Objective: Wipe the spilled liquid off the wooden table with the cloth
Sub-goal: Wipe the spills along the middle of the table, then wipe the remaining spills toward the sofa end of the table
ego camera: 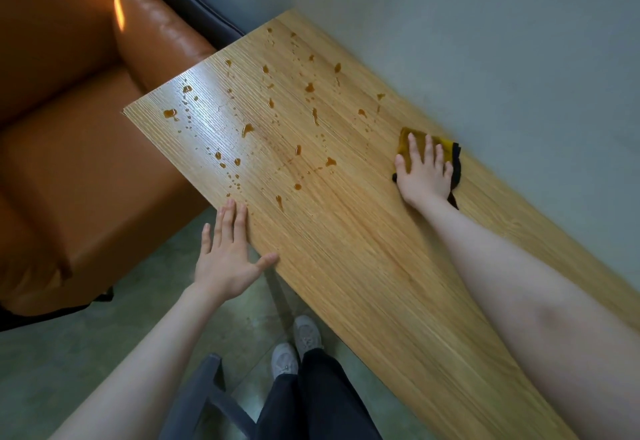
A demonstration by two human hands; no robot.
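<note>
Yellow cloth [408,143] under right hand's fingers [414,148]

Mustard-yellow, black-edged cloth [408,141]; amber droplets [247,129] over pale-grained wooden table [363,249]; orange sofa [69,128].

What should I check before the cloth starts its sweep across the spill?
1. Cloth under control: ok. The right hand presses flat on the cloth, fingers spread.
2. Cloth lying on the table: ok, near the wall-side edge.
3. Table steadied: ok. The left hand rests open on the near edge.
4. Spill located: ok. The brown drops lie scattered toward the sofa-side end, none under the cloth that can be seen.
5. Sweep path free of things: ok, only liquid lies between the cloth and the far end.
6. Cloth dry enough to soak it up: cannot tell.
</note>
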